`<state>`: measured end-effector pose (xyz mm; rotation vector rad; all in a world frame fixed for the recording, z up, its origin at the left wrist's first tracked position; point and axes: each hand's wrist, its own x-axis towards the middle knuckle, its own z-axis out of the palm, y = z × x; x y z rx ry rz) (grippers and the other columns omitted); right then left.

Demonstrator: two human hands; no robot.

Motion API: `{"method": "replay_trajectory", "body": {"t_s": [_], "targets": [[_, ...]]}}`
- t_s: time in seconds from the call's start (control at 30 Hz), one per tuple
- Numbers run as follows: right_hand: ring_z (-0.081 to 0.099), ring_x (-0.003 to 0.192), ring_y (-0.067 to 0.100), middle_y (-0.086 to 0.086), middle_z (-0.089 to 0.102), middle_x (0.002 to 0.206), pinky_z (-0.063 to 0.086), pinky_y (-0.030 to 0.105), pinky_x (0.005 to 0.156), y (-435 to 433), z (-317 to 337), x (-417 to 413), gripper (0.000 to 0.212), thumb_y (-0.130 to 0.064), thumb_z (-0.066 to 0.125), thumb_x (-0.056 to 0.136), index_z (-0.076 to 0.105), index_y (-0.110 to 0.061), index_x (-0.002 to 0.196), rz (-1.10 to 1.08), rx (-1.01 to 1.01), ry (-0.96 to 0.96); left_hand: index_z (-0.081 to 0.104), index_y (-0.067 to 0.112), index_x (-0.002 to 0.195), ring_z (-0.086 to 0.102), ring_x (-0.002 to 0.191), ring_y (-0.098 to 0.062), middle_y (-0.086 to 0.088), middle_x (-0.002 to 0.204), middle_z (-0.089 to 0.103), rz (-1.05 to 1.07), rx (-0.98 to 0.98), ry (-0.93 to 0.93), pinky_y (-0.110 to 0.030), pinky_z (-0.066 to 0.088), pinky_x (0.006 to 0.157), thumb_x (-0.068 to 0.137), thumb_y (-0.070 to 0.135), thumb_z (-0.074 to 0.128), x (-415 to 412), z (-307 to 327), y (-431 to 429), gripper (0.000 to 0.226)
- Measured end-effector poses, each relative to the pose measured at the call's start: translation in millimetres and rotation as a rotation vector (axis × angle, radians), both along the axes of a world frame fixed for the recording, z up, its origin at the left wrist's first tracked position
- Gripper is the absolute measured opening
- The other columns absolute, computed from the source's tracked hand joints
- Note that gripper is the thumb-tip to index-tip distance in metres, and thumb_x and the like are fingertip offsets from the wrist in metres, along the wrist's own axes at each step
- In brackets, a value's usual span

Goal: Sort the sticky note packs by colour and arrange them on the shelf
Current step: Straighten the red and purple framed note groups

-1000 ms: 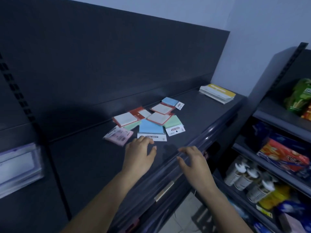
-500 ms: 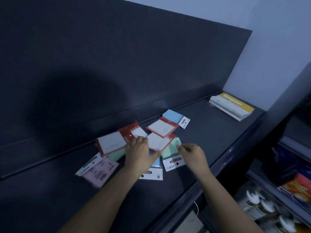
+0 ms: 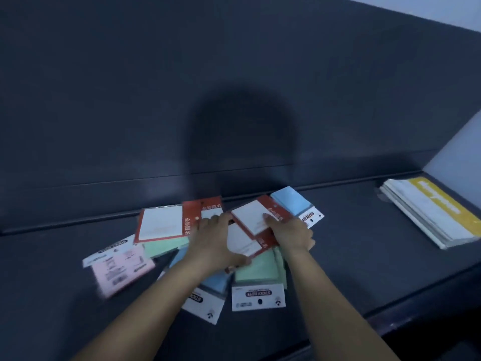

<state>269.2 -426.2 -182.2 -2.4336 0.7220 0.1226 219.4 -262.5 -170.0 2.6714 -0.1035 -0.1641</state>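
Each hand (image 3: 216, 241) (image 3: 292, 234) grips a red-backed pack (image 3: 253, 221).

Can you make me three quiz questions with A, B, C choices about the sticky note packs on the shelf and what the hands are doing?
1. Where is the pink pack?
A. at the left end of the pile
B. on the yellow-striped stack
C. under the right hand

2. What colour are the card frames around the white packs?
A. yellow
B. red
C. purple

3. What is the right hand doing?
A. hanging off the shelf edge
B. resting on the far right stack
C. touching a red-framed white pack

Answers:
1 A, it lies furthest left, apart from both hands.
2 B, the red frame shows around the left white pack too.
3 C, its fingers lie on that pack, while the left hand lies on packs beside it; the yellow-striped stack sits untouched on the shelf.
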Motion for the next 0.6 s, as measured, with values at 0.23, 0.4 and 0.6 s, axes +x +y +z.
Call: {"method": "replay_trajectory", "body": {"t_s": [0.23, 0.4, 0.6], "targets": [[0.066, 0.075, 0.016, 0.001, 0.071, 0.082, 0.052, 0.027, 0.066, -6.5, 27.7, 14.3, 0.007, -0.019, 0.065, 0.086, 0.066, -0.012, 0.085, 0.013, 1.022, -0.191, 0.052, 0.015, 0.114, 0.053, 0.095, -0.018, 0.001, 0.101, 0.054, 0.330, -0.459, -0.059, -0.029, 0.044, 0.079, 0.064, 0.015, 0.085, -4.9, 22.3, -2.9, 0.060], [0.068, 0.074, 0.010, -0.005, 0.073, 0.081, 0.052, 0.025, 0.062, -9.3, 54.9, 14.3, 0.008, -0.022, 0.059, 0.091, 0.064, -0.017, 0.087, 0.152, 1.105, -0.327, 0.063, 0.011, 0.085, 0.064, 0.074, -0.024, -0.007, 0.085, 0.069, 0.614, -0.786, -0.154, -0.037, 0.051, 0.067, 0.079, 0.014, 0.072, -18.9, 38.1, 25.1, 0.011], [0.066, 0.074, 0.012, -0.003, 0.070, 0.084, 0.051, 0.026, 0.060, 28.9, 57.8, -11.7, 0.012, -0.024, 0.056, 0.093, 0.063, -0.016, 0.086, 0.280, 1.056, -0.275, 0.061, 0.012, 0.105, 0.069, 0.082, -0.027, -0.011, 0.096, 0.071, 0.904, -1.132, -0.175, -0.040, 0.059, 0.065, 0.091, 0.020, 0.060, -70.0, 45.2, 69.9, 0.016]]}}
